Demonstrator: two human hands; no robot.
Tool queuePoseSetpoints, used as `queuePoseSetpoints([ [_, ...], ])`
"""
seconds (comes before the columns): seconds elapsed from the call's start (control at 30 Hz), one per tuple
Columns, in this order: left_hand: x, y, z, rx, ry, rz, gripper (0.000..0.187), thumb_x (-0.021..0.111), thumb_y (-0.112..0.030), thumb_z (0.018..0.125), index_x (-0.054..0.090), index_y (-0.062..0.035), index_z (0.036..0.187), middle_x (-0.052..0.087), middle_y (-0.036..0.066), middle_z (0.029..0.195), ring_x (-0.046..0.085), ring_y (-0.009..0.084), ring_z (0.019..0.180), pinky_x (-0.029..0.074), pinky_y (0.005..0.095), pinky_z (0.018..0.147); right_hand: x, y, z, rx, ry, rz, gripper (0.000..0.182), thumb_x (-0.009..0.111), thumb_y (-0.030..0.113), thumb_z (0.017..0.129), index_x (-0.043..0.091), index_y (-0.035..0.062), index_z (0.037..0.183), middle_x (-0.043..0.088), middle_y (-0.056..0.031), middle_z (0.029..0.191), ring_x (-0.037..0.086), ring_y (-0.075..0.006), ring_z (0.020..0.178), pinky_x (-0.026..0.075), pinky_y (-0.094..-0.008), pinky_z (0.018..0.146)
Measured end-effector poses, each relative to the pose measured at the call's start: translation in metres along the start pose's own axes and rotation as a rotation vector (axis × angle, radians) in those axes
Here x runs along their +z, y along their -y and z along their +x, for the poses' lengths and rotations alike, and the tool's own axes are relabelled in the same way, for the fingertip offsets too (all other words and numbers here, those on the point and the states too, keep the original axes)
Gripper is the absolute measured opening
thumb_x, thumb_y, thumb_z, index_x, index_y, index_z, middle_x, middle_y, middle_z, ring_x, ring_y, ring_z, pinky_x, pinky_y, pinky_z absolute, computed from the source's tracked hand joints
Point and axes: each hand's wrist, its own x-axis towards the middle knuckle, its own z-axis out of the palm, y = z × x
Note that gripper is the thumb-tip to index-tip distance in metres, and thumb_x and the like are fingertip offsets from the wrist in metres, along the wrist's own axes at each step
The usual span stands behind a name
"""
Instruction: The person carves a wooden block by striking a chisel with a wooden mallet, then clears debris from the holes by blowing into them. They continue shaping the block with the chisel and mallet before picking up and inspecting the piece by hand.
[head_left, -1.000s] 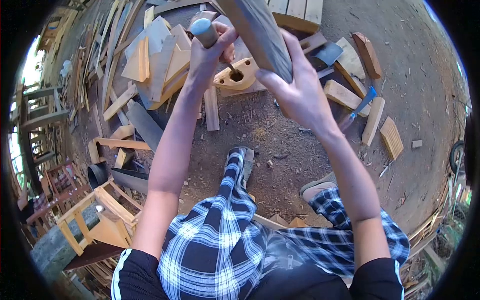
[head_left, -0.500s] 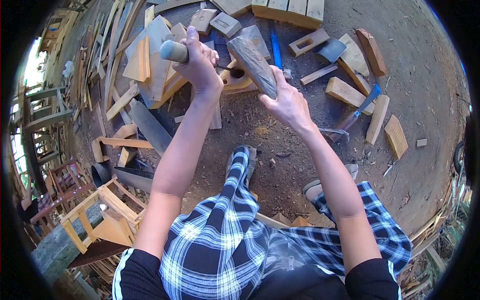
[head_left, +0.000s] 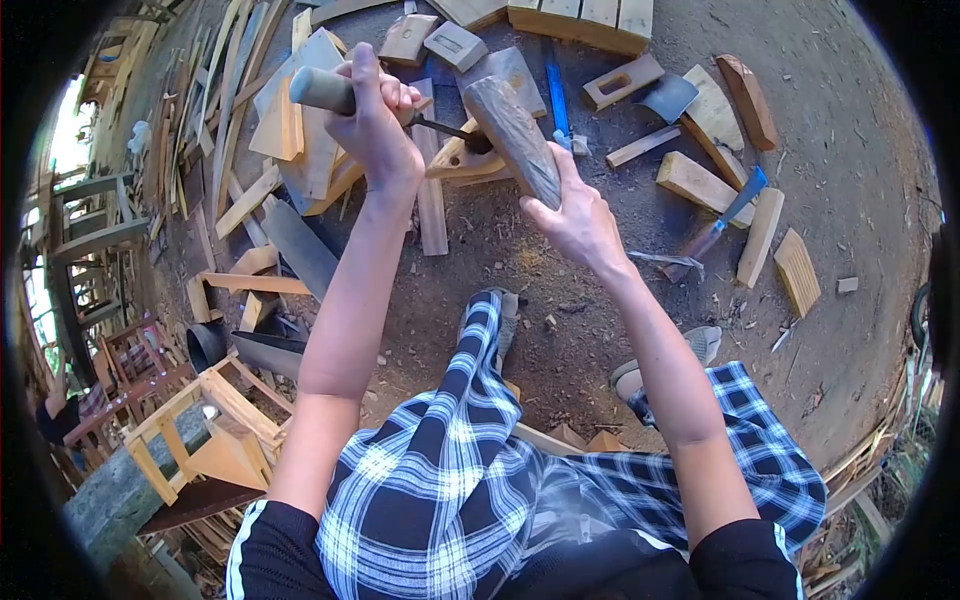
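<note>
- Lowered from its raised position of a second ago, the wooden mallet [head_left: 515, 135] now lies close over the workpiece, while the chisel has tipped further sideways, its handle swinging out to the left.
- Left hand [head_left: 375, 125]: fingers wrapped fully closed around the round handle of the chisel [head_left: 325, 92]; the thin metal shank runs rightward, and its tip meets the hole in the workpiece (the very point is hidden by the mallet head).
- Pale, curved wooden piece [head_left: 455, 160]: rests on the dirt ground [head_left: 540, 260] among offcuts, just beyond both hands, with a dark hole near its upper end.
- Right hand [head_left: 575, 220]: fingers closed tight on the lower end of the mallet, whose head points up and away, touching or just above the workpiece's hole; which of the two cannot be told.
- Judged from the dropped mallet and the tilted chisel, a blow looks spent, and the chisel appears to be levering in the hole.
- Further right: a hatchet with a blue blade [head_left: 725, 212] lies unattended among wood blocks [head_left: 690, 180], well apart from the hands.
</note>
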Motion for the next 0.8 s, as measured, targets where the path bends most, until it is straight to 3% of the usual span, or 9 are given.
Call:
queuePoseSetpoints([
  [0.07, 0.0, 0.001, -0.004, 0.141, 0.114, 0.013, 0.022, 0.064, -0.02, 0.095, 0.048, -0.0058, 0.1, 0.052, 0.002, 0.073, 0.053, 0.0099, 0.062, 0.055, 0.0309, 0.062, 0.003, -0.004, 0.001, -0.026, -0.03, -0.038, 0.081, 0.063, 0.036, 0.08, 0.024, 0.0237, 0.15, 0.064, -0.0301, 0.113, 0.066, -0.0443, 0.103, 0.051, -0.0514, 0.09],
  [0.27, -0.006, 0.013, -0.025, 0.319, 0.448, 0.448, 0.029, 0.052, -0.013, 0.101, 0.031, -0.0055, 0.119, 0.051, 0.008, 0.098, 0.058, 0.0135, 0.077, 0.057, 0.0309, 0.075, 0.002, -0.003, 0.001, -0.015, -0.012, -0.026, 0.08, 0.064, 0.036, 0.079, 0.026, 0.0236, 0.148, 0.064, -0.0269, 0.116, 0.065, -0.0443, 0.103, 0.05, -0.0517, 0.092],
  [0.33, -0.008, 0.017, -0.026, 0.375, 0.448, 0.452, 0.027, 0.049, -0.013, 0.103, 0.029, -0.0058, 0.119, 0.051, 0.007, 0.096, 0.057, 0.0127, 0.076, 0.056, 0.0289, 0.073, 0.0, -0.006, 0.003, 0.01, 0.014, 0.004, 0.078, 0.064, 0.035, 0.08, 0.028, 0.0234, 0.147, 0.063, -0.0252, 0.12, 0.063, -0.046, 0.107, 0.049, -0.0529, 0.094],
  [0.5, -0.01, 0.021, -0.028, 0.336, 0.214, 0.394, 0.032, 0.047, -0.015, 0.104, 0.023, -0.0041, 0.123, 0.05, 0.007, 0.095, 0.055, 0.0108, 0.073, 0.052, 0.0265, 0.069, -0.025, 0.02, 0.004, -0.059, -0.014, 0.242, 0.08, 0.062, 0.034, 0.078, 0.032, 0.0087, 0.147, 0.064, -0.0272, 0.116, 0.067, -0.0352, 0.102, 0.053, -0.0485, 0.088],
  [0.57, -0.005, 0.021, -0.032, 0.328, 0.17, 0.385, 0.034, 0.047, -0.015, 0.104, 0.022, -0.0036, 0.124, 0.049, 0.007, 0.095, 0.054, 0.0107, 0.073, 0.051, 0.026, 0.069, -0.048, 0.061, -0.004, -0.436, -0.236, 0.271, 0.074, 0.065, 0.031, 0.078, 0.038, 0.0048, 0.143, 0.067, -0.025, 0.106, 0.07, -0.031, 0.088, 0.057, -0.0433, 0.077],
  [0.67, -0.006, 0.021, -0.033, 0.304, 0.145, 0.374, 0.035, 0.046, -0.015, 0.105, 0.02, -0.0027, 0.125, 0.048, 0.007, 0.097, 0.055, 0.0121, 0.078, 0.052, 0.0275, 0.073, -0.074, 0.117, -0.019, -0.684, -0.315, 0.269, 0.078, 0.067, 0.034, 0.078, 0.04, 0.0056, 0.144, 0.061, -0.0226, 0.121, 0.067, -0.0284, 0.098, 0.056, -0.0391, 0.076],
  [0.73, -0.016, 0.025, -0.031, 0.583, 0.167, 0.901, 0.042, 0.047, -0.016, 0.104, 0.018, 0.0001, 0.13, 0.049, 0.013, 0.107, 0.057, 0.0222, 0.094, 0.049, 0.037, 0.089, -0.08, 0.131, -0.016, -1.058, -0.431, 0.007, 0.062, 0.07, 0.029, 0.079, 0.048, 0.0095, 0.134, 0.07, -0.0182, 0.1, 0.072, -0.0316, 0.081, 0.058, -0.0425, 0.069],
  [0.77, -0.017, 0.029, -0.029, 0.692, 0.034, 1.049, 0.052, 0.049, -0.016, 0.102, 0.015, 0.0036, 0.137, 0.044, 0.021, 0.122, 0.052, 0.0343, 0.114, 0.038, 0.046, 0.104, -0.08, 0.134, -0.012, -1.092, -0.469, -0.257, 0.074, 0.071, 0.023, 0.074, 0.044, 0.0061, 0.142, 0.069, -0.0187, 0.097, 0.071, -0.031, 0.083, 0.058, -0.0367, 0.073],
  [0.8, -0.02, 0.032, -0.029, 0.698, 0.028, 1.047, 0.052, 0.049, -0.016, 0.102, 0.015, 0.0036, 0.137, 0.044, 0.021, 0.122, 0.052, 0.0343, 0.114, 0.038, 0.046, 0.104, -0.084, 0.138, -0.013, -1.1, -0.47, -0.259, 0.074, 0.071, 0.023, 0.074, 0.044, 0.0061, 0.142, 0.069, -0.0187, 0.097, 0.071, -0.031, 0.083, 0.058, -0.0367, 0.073],
])
